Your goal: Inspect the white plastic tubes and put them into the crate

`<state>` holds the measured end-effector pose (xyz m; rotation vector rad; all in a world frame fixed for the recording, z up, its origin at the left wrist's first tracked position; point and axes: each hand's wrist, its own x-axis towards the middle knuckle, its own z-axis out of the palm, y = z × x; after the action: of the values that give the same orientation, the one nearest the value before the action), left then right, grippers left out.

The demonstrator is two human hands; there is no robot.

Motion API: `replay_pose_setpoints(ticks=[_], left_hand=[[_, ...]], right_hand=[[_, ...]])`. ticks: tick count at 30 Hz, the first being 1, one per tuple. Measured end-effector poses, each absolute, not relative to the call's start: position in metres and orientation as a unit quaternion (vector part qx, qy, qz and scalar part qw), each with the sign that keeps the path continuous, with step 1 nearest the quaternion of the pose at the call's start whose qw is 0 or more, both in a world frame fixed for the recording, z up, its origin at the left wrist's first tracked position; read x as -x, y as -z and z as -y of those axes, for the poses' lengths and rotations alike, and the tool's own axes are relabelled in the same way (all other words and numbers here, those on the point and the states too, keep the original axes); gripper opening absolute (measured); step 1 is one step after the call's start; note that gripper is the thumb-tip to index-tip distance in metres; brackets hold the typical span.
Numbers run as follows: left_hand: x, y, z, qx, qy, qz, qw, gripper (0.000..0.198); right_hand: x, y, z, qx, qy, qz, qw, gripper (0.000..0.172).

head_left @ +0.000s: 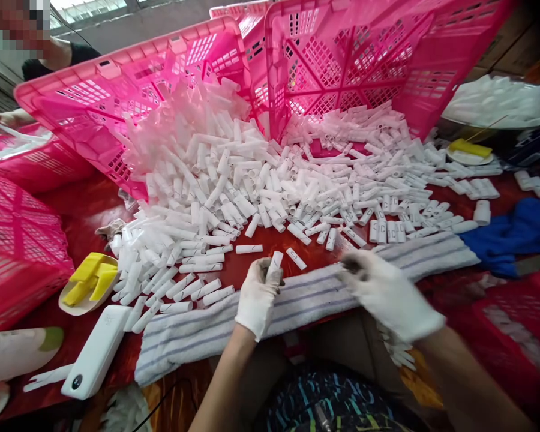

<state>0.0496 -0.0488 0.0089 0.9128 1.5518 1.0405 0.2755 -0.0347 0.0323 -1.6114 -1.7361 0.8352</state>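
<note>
My left hand (257, 300), in a white glove with dirty fingertips, is closed around a short white plastic tube (275, 264) held upright over the towel's far edge. To the right, my gloved right hand (387, 294) is blurred; its fingers look curled together, and whatever may be in them does not show clearly. Just beyond my left hand lies a loose tube (296, 258) with a dark mark on its side. A large heap of similar white tubes (270, 180) spreads over the red table, spilling from two tipped pink baskets (342, 66).
A striped towel (297, 300) runs along the near table edge. At left are a dish of yellow pieces (91, 279) and a white power bank (96, 354). A blue cloth (513, 237) lies at right. Another person's hand (2, 120) is at far left.
</note>
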Motion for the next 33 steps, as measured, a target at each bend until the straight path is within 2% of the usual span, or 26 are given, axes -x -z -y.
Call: replay_pose_setpoints(ticks=[3, 6, 9, 11, 13, 17, 23, 25, 29, 31, 33], left_hand=[[-0.056, 0.000, 0.053, -0.377, -0.483, -0.628, 0.480, 0.030], [-0.052, 0.005, 0.056, -0.355, -0.503, -0.626, 0.479, 0.035], [-0.053, 0.003, 0.058, -0.351, -0.488, -0.623, 0.501, 0.037], [-0.057, 0.000, 0.058, -0.365, -0.471, -0.615, 0.516, 0.038], [-0.063, -0.005, 0.056, -0.382, -0.457, -0.601, 0.533, 0.038], [-0.070, -0.014, 0.054, -0.418, -0.462, -0.590, 0.514, 0.033], [-0.082, -0.016, 0.059, -0.522, -0.464, -0.584, 0.413, 0.026], [-0.090, -0.013, 0.061, -0.531, -0.466, -0.585, 0.398, 0.025], [-0.098, -0.007, 0.060, -0.486, -0.472, -0.606, 0.418, 0.027], [-0.097, -0.004, 0.060, -0.482, -0.474, -0.617, 0.404, 0.028], [-0.095, -0.004, 0.060, -0.490, -0.481, -0.616, 0.386, 0.029]], right_hand=[[-0.216, -0.007, 0.004, 0.587, -0.275, 0.725, 0.232, 0.032], [-0.193, 0.008, -0.012, 0.583, -0.268, 0.736, 0.214, 0.026], [-0.201, 0.004, -0.010, 0.553, -0.339, 0.702, 0.293, 0.024], [-0.211, -0.005, -0.004, 0.508, -0.458, 0.610, 0.401, 0.027], [-0.218, -0.016, 0.001, 0.463, -0.561, 0.500, 0.470, 0.032], [-0.229, -0.033, 0.002, 0.448, -0.591, 0.472, 0.476, 0.030], [-0.237, -0.044, -0.003, 0.405, -0.566, 0.621, 0.361, 0.019], [-0.232, -0.041, 0.000, 0.399, -0.572, 0.601, 0.391, 0.022], [-0.228, -0.026, 0.009, 0.412, -0.570, 0.484, 0.520, 0.027], [-0.231, -0.020, 0.014, 0.450, -0.565, 0.442, 0.532, 0.029], [-0.234, -0.017, 0.017, 0.484, -0.570, 0.428, 0.508, 0.034]])
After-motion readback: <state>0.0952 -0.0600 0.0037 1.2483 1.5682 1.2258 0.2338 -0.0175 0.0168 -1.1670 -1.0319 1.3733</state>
